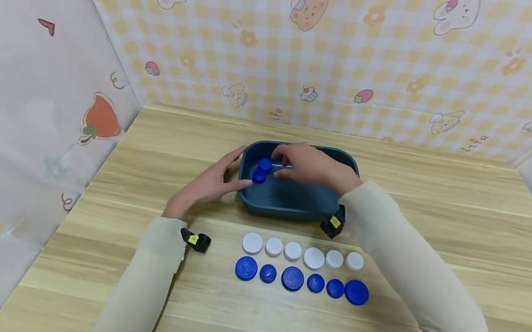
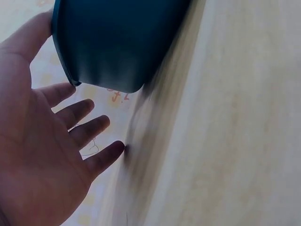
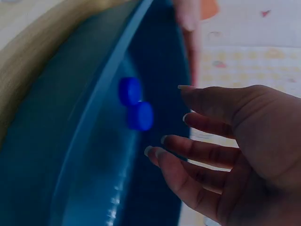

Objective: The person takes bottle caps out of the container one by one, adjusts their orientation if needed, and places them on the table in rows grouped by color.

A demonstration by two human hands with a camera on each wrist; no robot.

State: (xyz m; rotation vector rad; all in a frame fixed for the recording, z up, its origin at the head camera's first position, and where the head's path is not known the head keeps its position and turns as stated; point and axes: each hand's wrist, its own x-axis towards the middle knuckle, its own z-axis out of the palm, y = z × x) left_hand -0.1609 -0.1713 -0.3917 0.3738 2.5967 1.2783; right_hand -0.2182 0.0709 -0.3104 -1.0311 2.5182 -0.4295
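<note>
A dark teal plastic tub point(image 1: 284, 212) stands at the back of the table, with two blue bottle caps point(image 1: 265, 164) at its left end. My left hand point(image 1: 210, 183) spans that end, fingers spread, thumb and index finger touching the rim; the left wrist view shows the palm beside the tub point(image 2: 113, 42). Over the tub's inside, my right hand point(image 1: 305, 164) has its fingers loosely bent. In the right wrist view nothing shows between the right hand's point(image 3: 235, 150) fingers, and the two blue caps point(image 3: 141, 116) lie apart from them.
In front of the tub lies a row of several white caps point(image 1: 293, 251), with a row of several blue caps point(image 1: 292, 278) of mixed sizes nearer me. A patterned cloth point(image 1: 276, 44) hangs behind the wooden table point(image 1: 447, 220).
</note>
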